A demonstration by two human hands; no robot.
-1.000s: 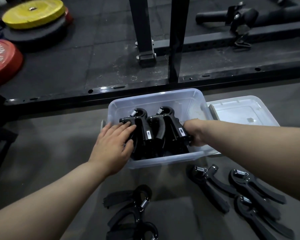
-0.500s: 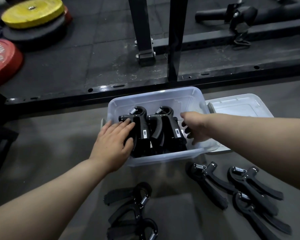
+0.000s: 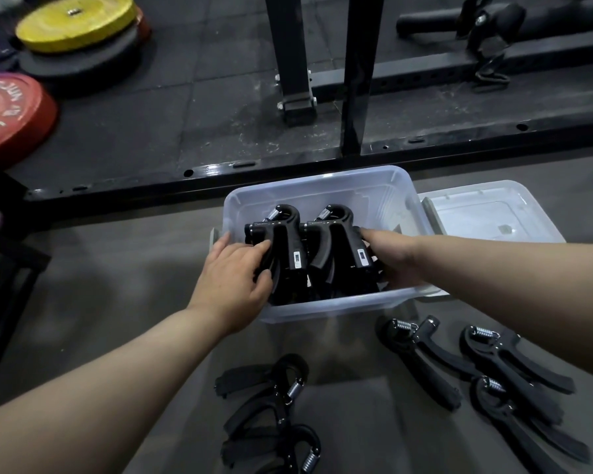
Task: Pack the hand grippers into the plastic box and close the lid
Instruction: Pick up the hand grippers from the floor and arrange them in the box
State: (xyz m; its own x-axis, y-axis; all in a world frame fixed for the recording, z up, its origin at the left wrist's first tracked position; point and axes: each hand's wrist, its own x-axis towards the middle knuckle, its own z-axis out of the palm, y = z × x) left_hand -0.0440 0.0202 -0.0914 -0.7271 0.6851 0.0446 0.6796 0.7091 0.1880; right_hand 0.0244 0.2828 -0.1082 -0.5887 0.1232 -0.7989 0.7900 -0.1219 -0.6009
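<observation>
A clear plastic box stands on the grey floor with two rows of black hand grippers packed upright inside. My left hand grips the left row of hand grippers at the box's near left corner. My right hand presses against the right row of hand grippers from the right, inside the box. The clear lid lies flat to the right of the box. Three loose hand grippers lie in front at the right, and more loose hand grippers lie in front at the left.
A black steel rack frame runs across the floor just behind the box, with two uprights. Yellow and red weight plates lie on the dark mat at the far left.
My right hand has gone back down into the box against the right row of grippers. My left hand has curled tighter on the left row.
</observation>
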